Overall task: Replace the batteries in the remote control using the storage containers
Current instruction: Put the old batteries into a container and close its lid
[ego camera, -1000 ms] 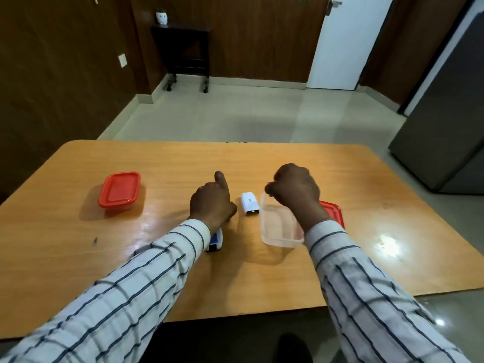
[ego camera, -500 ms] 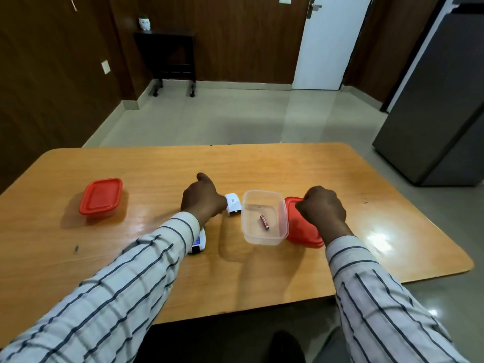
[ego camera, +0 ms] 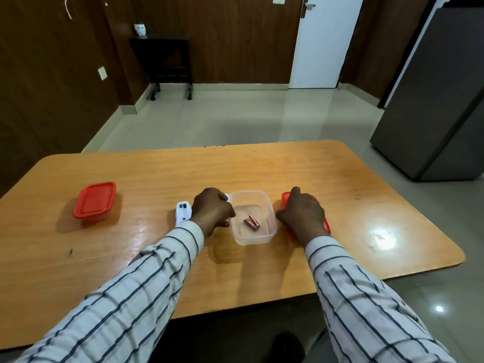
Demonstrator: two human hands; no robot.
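Note:
A clear open container (ego camera: 264,235) stands mid-table with two red batteries (ego camera: 251,221) lying in it. My left hand (ego camera: 212,209) is curled against its left wall, thumb on the rim. Behind the knuckles peeks a sliver of the white battery cover (ego camera: 227,196), mostly hidden. Just left of that hand lies the white remote (ego camera: 182,213), its battery bay open and facing up. My right hand (ego camera: 301,213) lies over the loose red lid (ego camera: 326,224) right of the container, fingers bent around the lid.
A second container with its red lid (ego camera: 94,200) closed stands at the table's left. The wooden table (ego camera: 262,169) has its rounded right edge close to the right sleeve. Beyond it are tiled floor, a grey fridge (ego camera: 440,100) and a dark side table (ego camera: 167,61).
My right hand left the space above the container and came down on the red lid. My left hand shifted right to the container's wall. Two batteries now show inside it, against one before.

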